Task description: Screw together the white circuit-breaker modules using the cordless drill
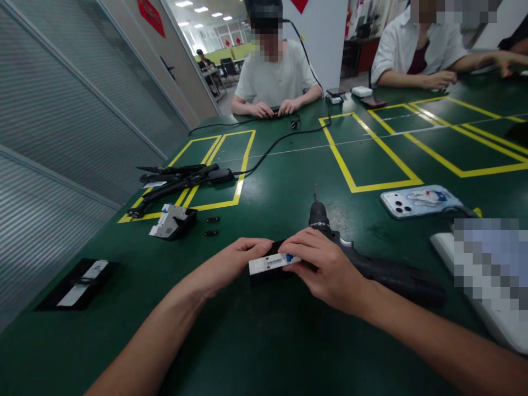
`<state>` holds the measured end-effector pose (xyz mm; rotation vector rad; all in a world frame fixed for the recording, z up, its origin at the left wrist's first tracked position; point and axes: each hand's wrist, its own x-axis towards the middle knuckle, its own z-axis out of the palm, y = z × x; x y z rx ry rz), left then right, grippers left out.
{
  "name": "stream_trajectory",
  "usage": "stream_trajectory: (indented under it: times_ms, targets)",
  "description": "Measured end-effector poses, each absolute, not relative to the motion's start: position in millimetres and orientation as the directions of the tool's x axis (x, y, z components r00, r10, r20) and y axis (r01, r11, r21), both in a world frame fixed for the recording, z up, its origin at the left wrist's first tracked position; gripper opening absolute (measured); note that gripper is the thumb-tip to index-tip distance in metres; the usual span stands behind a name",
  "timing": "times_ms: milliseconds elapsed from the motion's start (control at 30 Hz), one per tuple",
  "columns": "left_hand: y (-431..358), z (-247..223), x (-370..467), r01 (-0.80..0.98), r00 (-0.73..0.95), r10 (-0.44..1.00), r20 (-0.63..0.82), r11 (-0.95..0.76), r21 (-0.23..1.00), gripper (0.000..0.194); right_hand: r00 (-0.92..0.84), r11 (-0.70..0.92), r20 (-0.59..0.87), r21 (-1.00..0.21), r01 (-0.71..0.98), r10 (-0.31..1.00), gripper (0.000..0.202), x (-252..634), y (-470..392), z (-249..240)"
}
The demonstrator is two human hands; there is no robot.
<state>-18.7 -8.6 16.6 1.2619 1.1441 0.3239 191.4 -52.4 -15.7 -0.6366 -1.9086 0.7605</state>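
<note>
The right hand (315, 256) pinches the right end of a white and black block (266, 265), with its fingers closed on it near a small blue part. The left hand (247, 252) is at the block's left end, with bent fingers near the black back side. Some left fingers are hidden, so I cannot tell how tightly they hold. The block is in front of the person, over the green table (231, 341).

A black power drill (383, 273) lies just behind the right hand, and its thin bit points away from the person. To the left, another white and black block (172, 221) sits tilted on the table, with 2 small black pieces (212, 220) beside it. Farther left is a flat black piece (51, 291) with white parts on it. Black gear (181, 179) with a cord lies on yellow tape lines (218, 207). On the right is a phone (421, 202) in a picture case. Across the table, a person in a white shirt (272, 71) holds a small dark thing with 2 hands.
</note>
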Motion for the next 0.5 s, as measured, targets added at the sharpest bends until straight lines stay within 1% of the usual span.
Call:
stream_trajectory:
  times_ms: [100, 167, 200, 267, 333, 400, 500]
  targets:
    - [-11.7, 19.8, -20.2, 0.336, 0.381, 0.694, -0.611, 0.512, 0.79, 0.026, -0.388, 0.602, 0.536, -0.795, 0.066, 0.75, 0.055, 189.6, -55.7, -11.7]
    - [-13.0, 20.4, -21.5, 0.326, 0.364, 0.677, -0.64, 0.551, 0.768, 0.025, -0.357, 0.575, 0.537, -0.818, 0.001, 0.764, 0.053, 189.5, -57.7, -5.0]
    - [-13.3, 19.8, -22.3, 0.321, 0.369, 0.672, -0.643, 0.557, 0.766, 0.024, -0.332, 0.562, 0.542, -0.826, -0.043, 0.772, 0.048, 190.2, -58.4, -0.5]
    - [-12.8, 17.4, -24.1, 0.303, 0.39, 0.656, -0.646, 0.571, 0.763, 0.024, -0.241, 0.53, 0.546, -0.837, -0.133, 0.802, 0.031, 193.4, -58.3, 9.5]
    - [-11.0, 15.6, -26.7, 0.292, 0.396, 0.652, -0.646, 0.578, 0.762, 0.028, -0.092, 0.507, 0.534, -0.835, -0.215, 0.84, 0.016, 198.6, -56.0, 17.4]
    - [-8.2, 16.6, -30.4, 0.309, 0.373, 0.681, -0.63, 0.549, 0.777, 0.033, 0.03, 0.491, 0.503, -0.828, -0.269, 0.864, 0.021, 204.2, -52.2, 19.1]
    - [-3.7, 22.7, -39.2, 0.355, 0.342, 0.754, -0.56, 0.448, 0.82, 0.037, 0.064, 0.421, 0.42, -0.869, -0.26, 0.905, 0.031, 209.9, -47.0, 9.4]
